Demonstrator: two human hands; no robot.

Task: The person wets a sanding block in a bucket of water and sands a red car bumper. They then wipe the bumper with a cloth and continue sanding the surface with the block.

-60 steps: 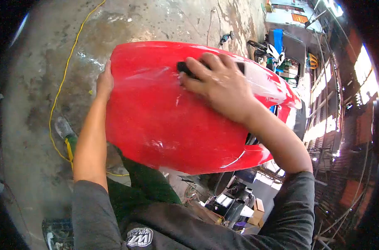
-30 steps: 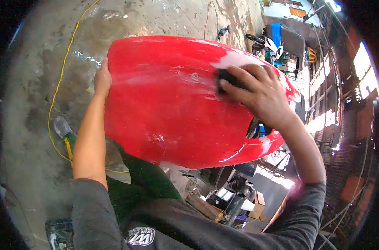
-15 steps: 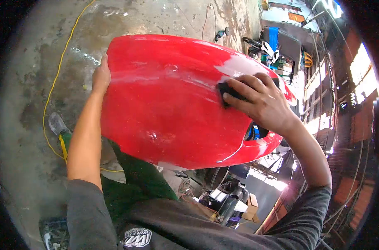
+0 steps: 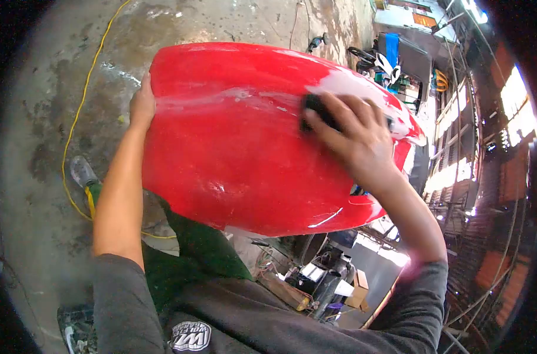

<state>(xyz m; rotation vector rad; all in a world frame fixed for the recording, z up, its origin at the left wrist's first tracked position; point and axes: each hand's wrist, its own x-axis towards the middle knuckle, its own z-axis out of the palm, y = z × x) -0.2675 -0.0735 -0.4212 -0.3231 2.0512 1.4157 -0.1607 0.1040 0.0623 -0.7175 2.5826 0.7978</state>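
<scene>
A large red body panel [image 4: 239, 159], glossy with dull scuffed streaks and pale grey-white patches, spans the middle of the view. My left hand [image 4: 143, 106] grips its left edge, with the fingers partly hidden by the panel. In my right hand [image 4: 363, 130] is a black sanding pad [image 4: 321, 112], pressed flat against the panel's upper right area. My fingers curl over the pad, and motion blurs both a little. Near the right end, the hand and forearm partly cover an opening in the panel.
A yellow cord [image 4: 79, 118] runs along the stained concrete floor [image 4: 38, 76] at the left, beside my shoe [image 4: 82, 172]. A dark tool [image 4: 317, 42] lies on the floor beyond the panel. Cardboard boxes [image 4: 358, 289] and shop gear stand at the lower right.
My right hand has slid the sanding pad slightly left and up across the panel. The panel has shifted a little upward in view. My left hand keeps its hold on the edge.
</scene>
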